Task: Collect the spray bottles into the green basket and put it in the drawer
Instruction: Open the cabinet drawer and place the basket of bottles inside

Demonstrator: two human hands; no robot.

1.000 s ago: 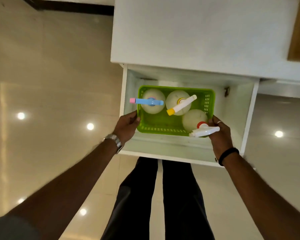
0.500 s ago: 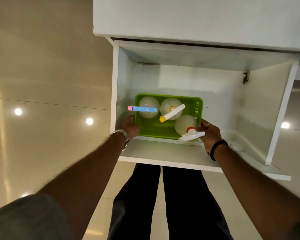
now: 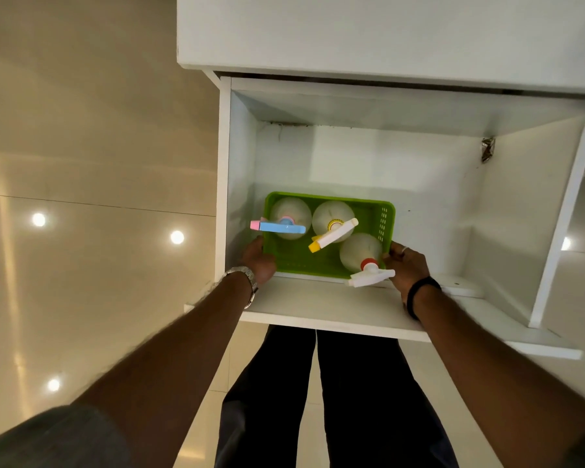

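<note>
The green basket sits low inside the open white drawer, toward its front left. Three pale spray bottles stand in it: one with a blue and pink head at the back left, one with a white and yellow head in the middle, one with a white head and red collar at the front right. My left hand grips the basket's left edge. My right hand grips its right edge.
The drawer juts out from a white cabinet above it. A metal fitting sits on the drawer's right wall. Glossy beige floor tiles spread to the left. My dark trouser legs stand below the drawer front.
The basket with the bottles has gone down deeper into the drawer, both hands still on its sides. The view has closed in on the drawer.
</note>
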